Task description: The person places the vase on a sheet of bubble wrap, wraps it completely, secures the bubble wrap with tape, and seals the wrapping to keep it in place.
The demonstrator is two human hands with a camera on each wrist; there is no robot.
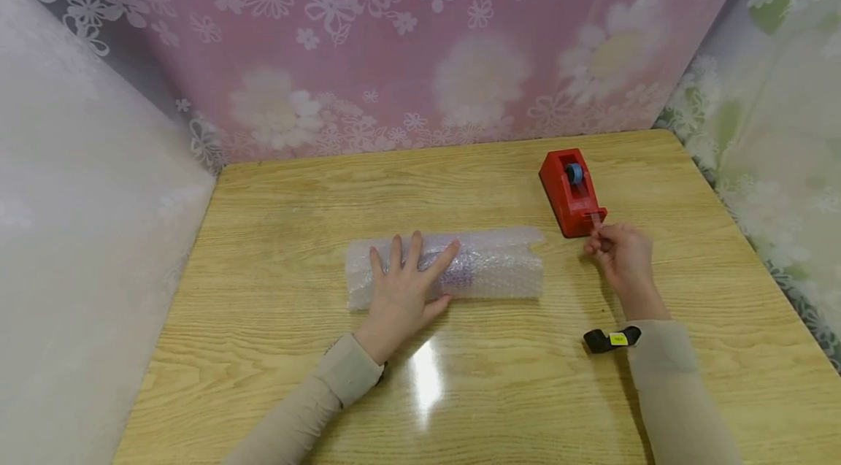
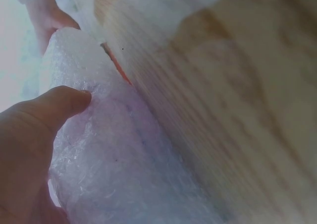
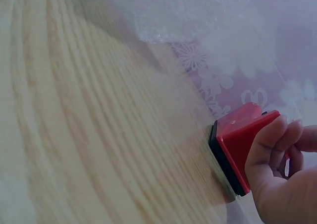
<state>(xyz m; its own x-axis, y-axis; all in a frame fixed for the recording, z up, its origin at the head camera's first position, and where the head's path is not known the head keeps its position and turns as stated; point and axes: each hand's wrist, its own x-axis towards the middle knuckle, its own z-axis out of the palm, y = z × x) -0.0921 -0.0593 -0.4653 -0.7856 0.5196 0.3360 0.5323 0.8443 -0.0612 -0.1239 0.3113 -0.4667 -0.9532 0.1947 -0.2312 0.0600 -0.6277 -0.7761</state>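
Note:
A roll of bubble wrap (image 1: 499,271) lies across the middle of the table, with something purple showing through its layers. My left hand (image 1: 402,293) rests on it with fingers spread and straight; in the left wrist view the thumb (image 2: 64,105) lies along the wrap (image 2: 119,159). To the right stands a red tape dispenser (image 1: 563,191) with a small blue-cored roll of tape (image 1: 574,174). At its front end my right hand (image 1: 624,257) pinches the clear tape end (image 1: 596,220). The right wrist view shows the curled fingers (image 3: 277,154) close against the dispenser (image 3: 242,144).
The wooden table (image 1: 282,209) has its back edge against a pink floral curtain (image 1: 394,49). White fabric (image 1: 79,195) hangs at the left and a green-and-white floral curtain (image 1: 775,122) at the right. A black wrist camera (image 1: 604,340) sits at the right cuff.

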